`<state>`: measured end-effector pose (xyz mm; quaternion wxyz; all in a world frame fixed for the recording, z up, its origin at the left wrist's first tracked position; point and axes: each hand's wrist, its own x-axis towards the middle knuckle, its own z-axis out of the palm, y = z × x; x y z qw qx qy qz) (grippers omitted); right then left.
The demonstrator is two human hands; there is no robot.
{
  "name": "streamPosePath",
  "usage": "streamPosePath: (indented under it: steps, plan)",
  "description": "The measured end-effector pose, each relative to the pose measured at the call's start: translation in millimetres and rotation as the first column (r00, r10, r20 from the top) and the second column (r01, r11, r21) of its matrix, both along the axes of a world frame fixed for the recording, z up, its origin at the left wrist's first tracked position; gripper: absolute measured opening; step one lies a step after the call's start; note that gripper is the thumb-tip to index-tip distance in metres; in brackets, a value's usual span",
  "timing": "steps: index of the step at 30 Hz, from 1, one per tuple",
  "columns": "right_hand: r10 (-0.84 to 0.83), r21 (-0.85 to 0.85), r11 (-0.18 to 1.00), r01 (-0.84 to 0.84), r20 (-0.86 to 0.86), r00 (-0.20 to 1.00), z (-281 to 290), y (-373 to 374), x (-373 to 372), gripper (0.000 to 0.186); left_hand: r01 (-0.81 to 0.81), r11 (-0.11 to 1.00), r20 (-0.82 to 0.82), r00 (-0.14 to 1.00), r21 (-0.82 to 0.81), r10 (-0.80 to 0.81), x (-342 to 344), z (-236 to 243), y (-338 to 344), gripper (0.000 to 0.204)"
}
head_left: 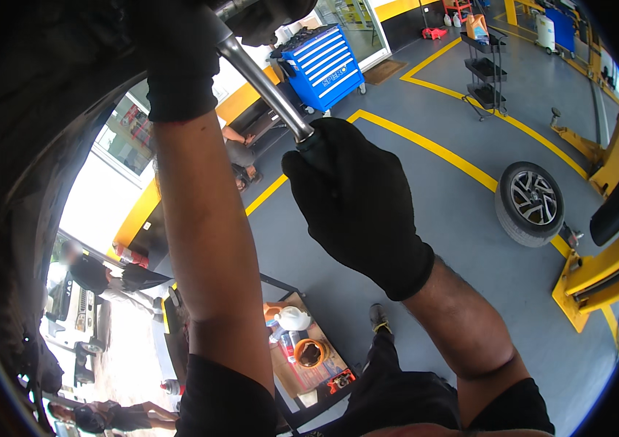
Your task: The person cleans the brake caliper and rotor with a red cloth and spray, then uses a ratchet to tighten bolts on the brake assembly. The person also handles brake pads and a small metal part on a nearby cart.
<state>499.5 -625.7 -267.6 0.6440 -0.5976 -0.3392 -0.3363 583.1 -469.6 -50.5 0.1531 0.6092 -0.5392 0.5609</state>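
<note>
My right hand (346, 197), in a black glove, is closed round the dark grip of a long silver bar tool (266, 87), which slants up to the top centre. My left hand (182, 51), also gloved, is raised against the dark underside of a vehicle (40, 102), beside the upper end of the tool; its fingers are lost in shadow. Dark parts hide what the tool's head is on.
A blue tool cabinet (322, 65), black trolley (484, 69), loose wheel (529, 204) and yellow lift post (600, 284) stand around. Below is a cart (331, 358) with containers. People (240, 153) are at middle left and lower left (87, 269).
</note>
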Motion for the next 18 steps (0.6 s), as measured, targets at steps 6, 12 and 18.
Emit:
streamPosePath:
  steps: [6, 12, 18]
  plan:
    - [0.019, 0.015, 1.0, -0.02, 0.088, 0.996, -11.3, 5.9, 12.9, 0.028, -0.039, 0.999, -0.016, 0.999, -0.015, 0.039, -4.1, -3.2, -5.2, 0.045]
    - [-0.083, 0.025, 0.996, 0.08, 0.22, 0.972, -15.5, 20.0, 21.0, 0.023, -0.033, 0.998, -0.044, 0.999, -0.055, 0.031, -7.6, -1.7, -1.9, 0.044]
    - [-0.032, 0.047, 0.999, 0.026, 0.138, 0.99, -16.7, 29.8, 22.2, 0.021, 0.02, 0.994, -0.138, 0.99, -0.108, -0.035, -5.6, -3.9, -2.7, 0.044]
